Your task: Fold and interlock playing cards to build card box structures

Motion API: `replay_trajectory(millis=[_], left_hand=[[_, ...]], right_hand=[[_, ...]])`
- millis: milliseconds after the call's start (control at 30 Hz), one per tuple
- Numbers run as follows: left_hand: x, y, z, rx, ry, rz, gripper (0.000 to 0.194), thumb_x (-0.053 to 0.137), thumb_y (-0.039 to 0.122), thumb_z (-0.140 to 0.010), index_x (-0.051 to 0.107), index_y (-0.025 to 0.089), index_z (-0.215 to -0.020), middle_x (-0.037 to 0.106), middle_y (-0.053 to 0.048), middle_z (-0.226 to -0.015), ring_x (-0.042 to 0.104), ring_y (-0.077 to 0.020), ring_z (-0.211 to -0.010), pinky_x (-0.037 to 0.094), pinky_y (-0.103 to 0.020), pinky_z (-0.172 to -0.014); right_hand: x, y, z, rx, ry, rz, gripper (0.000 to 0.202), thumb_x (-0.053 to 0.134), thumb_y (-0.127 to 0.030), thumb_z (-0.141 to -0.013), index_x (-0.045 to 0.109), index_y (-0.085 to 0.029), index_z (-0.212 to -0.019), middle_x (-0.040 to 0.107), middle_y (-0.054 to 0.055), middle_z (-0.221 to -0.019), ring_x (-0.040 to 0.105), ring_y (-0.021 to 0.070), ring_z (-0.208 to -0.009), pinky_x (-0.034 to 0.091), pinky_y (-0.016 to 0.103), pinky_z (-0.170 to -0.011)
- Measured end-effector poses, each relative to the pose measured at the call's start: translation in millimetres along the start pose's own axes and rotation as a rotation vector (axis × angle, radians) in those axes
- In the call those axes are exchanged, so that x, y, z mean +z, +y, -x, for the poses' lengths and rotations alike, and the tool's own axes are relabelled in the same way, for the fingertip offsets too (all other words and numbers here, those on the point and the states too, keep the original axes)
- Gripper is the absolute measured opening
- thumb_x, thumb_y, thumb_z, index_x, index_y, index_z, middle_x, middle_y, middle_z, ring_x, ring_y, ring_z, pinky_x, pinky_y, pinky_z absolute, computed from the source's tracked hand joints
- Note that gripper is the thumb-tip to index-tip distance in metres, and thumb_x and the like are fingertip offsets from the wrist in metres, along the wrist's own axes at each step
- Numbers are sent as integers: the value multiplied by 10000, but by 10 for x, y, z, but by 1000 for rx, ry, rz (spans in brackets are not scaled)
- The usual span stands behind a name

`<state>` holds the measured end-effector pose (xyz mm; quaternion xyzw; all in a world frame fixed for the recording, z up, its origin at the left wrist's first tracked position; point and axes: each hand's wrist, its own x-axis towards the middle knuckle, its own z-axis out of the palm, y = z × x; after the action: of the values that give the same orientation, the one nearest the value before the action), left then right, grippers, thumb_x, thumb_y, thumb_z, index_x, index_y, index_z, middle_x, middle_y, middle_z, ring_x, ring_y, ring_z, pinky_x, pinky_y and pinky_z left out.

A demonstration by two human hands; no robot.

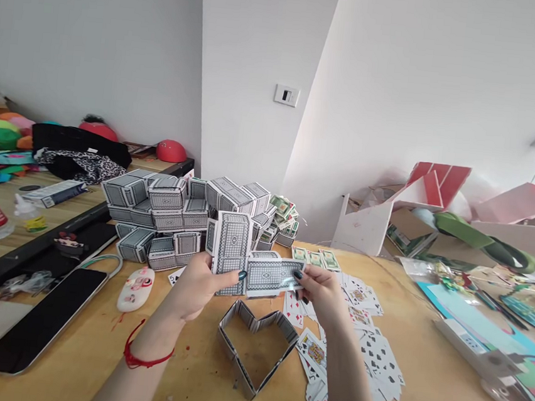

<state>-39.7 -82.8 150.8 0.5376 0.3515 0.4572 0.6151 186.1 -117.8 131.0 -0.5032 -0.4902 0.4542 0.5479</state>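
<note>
Between both hands is a piece built of patterned playing cards [234, 241], with one panel upright and another running sideways. My left hand [203, 282] grips the upright part, its thumb pressed across the front. The fingers of my right hand [320, 287] pinch the far end of the sideways card [267, 276]; a shiny strip there may be clear tape. Below them a heart-shaped frame of folded cards [254, 385] stands on the table. Behind rises a stack of card-built blocks [168, 200]. Loose playing cards [378, 356] lie face up beside my right forearm.
On the left are a white computer mouse [136, 289], a dark-screened phone [45, 321] and a glue bottle [30, 212]. A power strip [475, 350] lies at right on the wooden table [425, 379]. Open boxes [364, 222] stand behind it.
</note>
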Motion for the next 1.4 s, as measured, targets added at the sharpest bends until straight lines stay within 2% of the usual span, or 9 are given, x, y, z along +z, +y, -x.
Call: replay_trajectory(millis=[167, 400, 633, 900, 1200, 1400], left_hand=[[19, 31, 16, -12, 4, 0, 346, 686, 200, -636, 667, 132, -975, 717, -75, -915, 648, -245, -889, 493, -373, -831], [26, 15, 9, -11, 3, -15, 307, 678, 183, -633, 679, 142, -937, 718, -64, -918, 647, -237, -894, 490, -351, -825], [11, 11, 2, 1, -2, -28, 302, 677, 183, -638, 682, 154, -939, 721, -55, -915, 654, -227, -873, 489, -343, -825], [23, -11, 5, 13, 91, -96, 312, 698, 212, -625, 679, 151, -931, 719, -66, -935, 636, -246, -945, 490, -358, -839], [95, -8, 5, 25, 125, -82, 330, 757, 272, -568, 678, 146, -863, 716, -81, -951, 644, -250, -922, 489, -362, -840], [137, -32, 16, 88, 165, -175, 268, 710, 265, -615, 677, 169, -862, 714, -59, -943, 644, -232, -887, 490, -337, -805]], right_hand=[[4, 95, -46, 16, -25, -19, 299, 655, -414, -682, 548, -164, -559, 453, -41, -386, 307, 70, -373, 198, 221, -402], [58, 107, -38, 26, -54, 4, 311, 639, -418, -692, 533, -170, -538, 447, -42, -370, 313, 70, -360, 203, 218, -383], [88, 44, 15, -9, -48, 100, 328, 617, -413, -723, 535, -176, -512, 491, -28, -376, 353, 78, -358, 263, 217, -391], [117, -111, 114, -43, -44, 204, 366, 585, -487, -735, 541, -182, -537, 566, 10, -421, 425, 106, -360, 324, 237, -395], [74, -101, 102, -43, -46, 203, 368, 593, -467, -736, 514, -186, -514, 566, 6, -424, 422, 99, -364, 327, 229, -401], [94, -106, 98, -51, -49, 243, 369, 569, -479, -753, 517, -186, -536, 568, 9, -432, 435, 104, -367, 335, 233, -403]])
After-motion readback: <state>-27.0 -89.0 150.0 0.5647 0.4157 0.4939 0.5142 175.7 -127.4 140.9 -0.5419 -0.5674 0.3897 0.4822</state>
